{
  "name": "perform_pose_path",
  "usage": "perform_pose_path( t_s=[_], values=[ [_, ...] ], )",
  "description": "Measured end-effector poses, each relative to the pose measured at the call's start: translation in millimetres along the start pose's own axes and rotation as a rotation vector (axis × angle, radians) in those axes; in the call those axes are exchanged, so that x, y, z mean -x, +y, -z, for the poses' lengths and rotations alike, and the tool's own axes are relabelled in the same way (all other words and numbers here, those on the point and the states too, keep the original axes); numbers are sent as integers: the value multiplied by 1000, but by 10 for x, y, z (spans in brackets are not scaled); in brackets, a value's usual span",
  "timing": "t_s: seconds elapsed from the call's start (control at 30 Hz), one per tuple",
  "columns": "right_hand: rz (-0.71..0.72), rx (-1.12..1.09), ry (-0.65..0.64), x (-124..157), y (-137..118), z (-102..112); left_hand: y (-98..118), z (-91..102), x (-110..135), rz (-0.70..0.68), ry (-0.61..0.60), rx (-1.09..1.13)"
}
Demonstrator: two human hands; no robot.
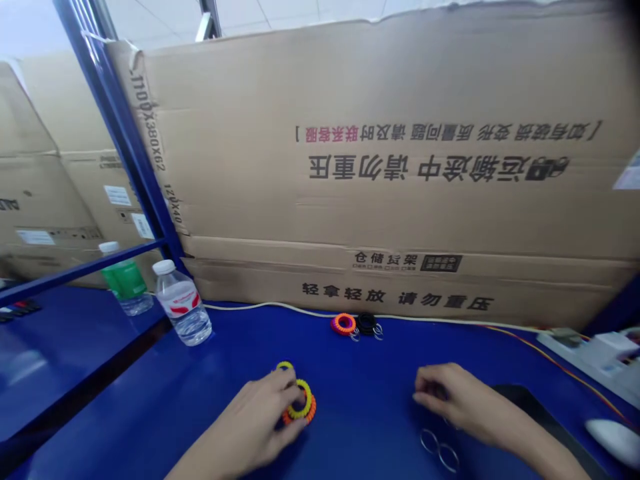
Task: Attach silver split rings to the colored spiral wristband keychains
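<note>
Coil bands (pixel 309 395) are ridged, yellow and orange.

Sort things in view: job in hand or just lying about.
Job, seemingly:
yellow coiled plastic rings at the left hand
orange coiled plastic ring beneath one
silver metal rings near the right hand
probably the black coil and orange coil behind

Lying about:
red-labelled clear plastic bottle
green-labelled plastic bottle
rounded white computer mouse
brown cardboard box

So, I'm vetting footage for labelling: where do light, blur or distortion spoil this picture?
Head view: ceiling washed out, top-right corner dark; head view: right hand slightly soft, box print legible; head view: near bottle leans outward, probably lens distortion.
</note>
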State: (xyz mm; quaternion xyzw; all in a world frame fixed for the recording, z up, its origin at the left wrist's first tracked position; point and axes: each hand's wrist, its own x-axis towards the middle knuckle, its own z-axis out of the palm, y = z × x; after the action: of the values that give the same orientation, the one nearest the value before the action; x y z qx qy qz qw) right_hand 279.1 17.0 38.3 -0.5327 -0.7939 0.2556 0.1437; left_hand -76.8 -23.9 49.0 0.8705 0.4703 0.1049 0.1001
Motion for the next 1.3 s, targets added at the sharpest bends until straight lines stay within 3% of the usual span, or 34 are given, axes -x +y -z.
perform_pose_path(
  t_s=[0.17, 0.3, 0.47, 0.57, 0.73, 0.9, 1.03, 1.17, 1.3],
  values=[
    [-113, -22, -167, 104, 101, 8, -68, -79, -91, -42, -2, 11],
    [-186, 58, -149, 130, 71, -74, 59, 52, -166, -28, 30, 86],
    [-200, 53, -162, 101, 37, -158, 285, 150, -390, -154, 46, 213],
    [-177, 34, -162, 97, 33, -142, 344, 59, -571, -160, 72, 294],
    [-109, -56, -216, 51, 43, -185, 357, -177, -727, 1, 120, 570],
    [-174, -316, -118, -95, 32, -402, 336, -339, -689, 114, 21, 1219],
    [-208, -702, -138, -168, -95, -460, 310, -370, -666, 102, 69, 1620],
    [-173, -956, -138, -180, -221, -400, 269, -356, -665, 100, 83, 1680],
    [-165, -1050, -59, -193, -226, -384, 266, -332, -649, 101, 40, 1394]
  ],
)
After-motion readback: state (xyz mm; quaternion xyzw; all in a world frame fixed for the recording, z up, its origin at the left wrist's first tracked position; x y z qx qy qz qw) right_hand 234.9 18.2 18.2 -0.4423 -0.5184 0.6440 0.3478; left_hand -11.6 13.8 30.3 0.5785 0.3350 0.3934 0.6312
